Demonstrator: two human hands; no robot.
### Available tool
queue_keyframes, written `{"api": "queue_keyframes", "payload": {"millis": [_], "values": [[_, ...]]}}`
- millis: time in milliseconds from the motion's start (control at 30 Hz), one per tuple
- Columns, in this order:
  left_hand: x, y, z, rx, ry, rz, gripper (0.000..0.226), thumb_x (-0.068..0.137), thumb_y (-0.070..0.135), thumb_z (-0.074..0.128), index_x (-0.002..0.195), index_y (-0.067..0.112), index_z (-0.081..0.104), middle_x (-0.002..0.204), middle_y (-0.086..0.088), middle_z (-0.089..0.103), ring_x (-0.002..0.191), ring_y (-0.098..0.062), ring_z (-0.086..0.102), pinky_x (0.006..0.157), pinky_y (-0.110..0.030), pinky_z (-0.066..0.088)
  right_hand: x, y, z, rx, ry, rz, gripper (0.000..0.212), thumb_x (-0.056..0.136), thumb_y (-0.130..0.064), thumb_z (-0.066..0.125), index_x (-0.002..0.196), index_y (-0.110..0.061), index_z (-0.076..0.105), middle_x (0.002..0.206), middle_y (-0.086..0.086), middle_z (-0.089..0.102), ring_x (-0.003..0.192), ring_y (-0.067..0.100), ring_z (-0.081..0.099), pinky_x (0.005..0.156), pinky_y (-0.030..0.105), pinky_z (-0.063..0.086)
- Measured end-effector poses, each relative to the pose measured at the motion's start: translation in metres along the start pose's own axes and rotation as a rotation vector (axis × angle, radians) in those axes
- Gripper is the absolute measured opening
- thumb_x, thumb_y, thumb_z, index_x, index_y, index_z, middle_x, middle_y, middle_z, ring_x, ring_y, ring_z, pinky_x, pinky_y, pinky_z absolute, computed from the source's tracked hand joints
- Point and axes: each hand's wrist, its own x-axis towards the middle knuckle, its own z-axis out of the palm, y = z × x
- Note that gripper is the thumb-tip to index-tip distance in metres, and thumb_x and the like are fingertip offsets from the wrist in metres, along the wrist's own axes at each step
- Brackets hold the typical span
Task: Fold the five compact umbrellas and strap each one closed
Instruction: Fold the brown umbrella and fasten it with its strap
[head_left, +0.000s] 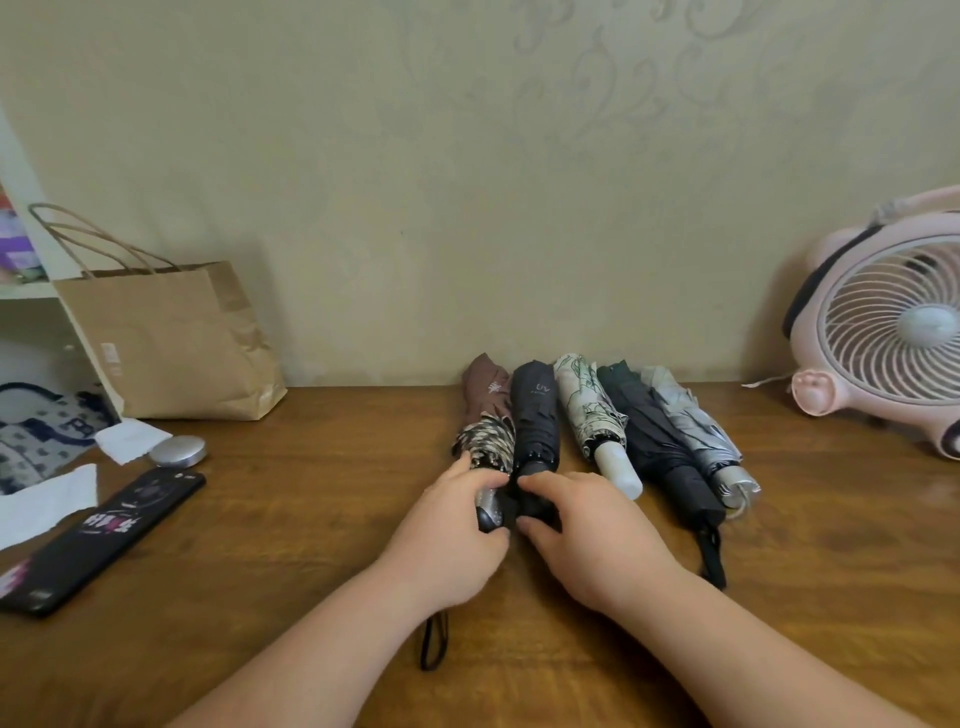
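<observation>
Several folded compact umbrellas lie side by side on the wooden table (311, 545), tips toward the wall. From the left: a brown umbrella (485, 410), a black umbrella marked UV (535, 415), a white patterned umbrella (587, 415) with a white handle, a dark grey umbrella (657, 436), and a silver-grey umbrella (696, 431). My left hand (447, 540) grips the brown umbrella's handle, and its black wrist loop (434, 642) trails below my wrist. My right hand (587, 535) grips the handle of the black UV umbrella.
A brown paper bag (166, 343) stands at the back left. A dark phone (104, 535), a round silver case (177, 451) and white tissues (47, 501) lie on the left. A pink fan (888, 322) stands at the right.
</observation>
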Motion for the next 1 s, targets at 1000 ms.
{"api": "queue_keyframes", "payload": {"millis": [1000], "values": [[0.018, 0.000, 0.018, 0.074, 0.090, 0.095, 0.055, 0.099, 0.040, 0.061, 0.150, 0.038, 0.040, 0.168, 0.016, 0.010, 0.152, -0.008, 0.023, 0.119, -0.027, 0.027, 0.015, 0.021, -0.035, -0.242, -0.008, 0.388, 0.031, 0.096, -0.049, 0.055, 0.108, -0.020, 0.055, 0.108, 0.003, 0.066, 0.103, 0.027, 0.063, 0.072, 0.031, 0.039]]}}
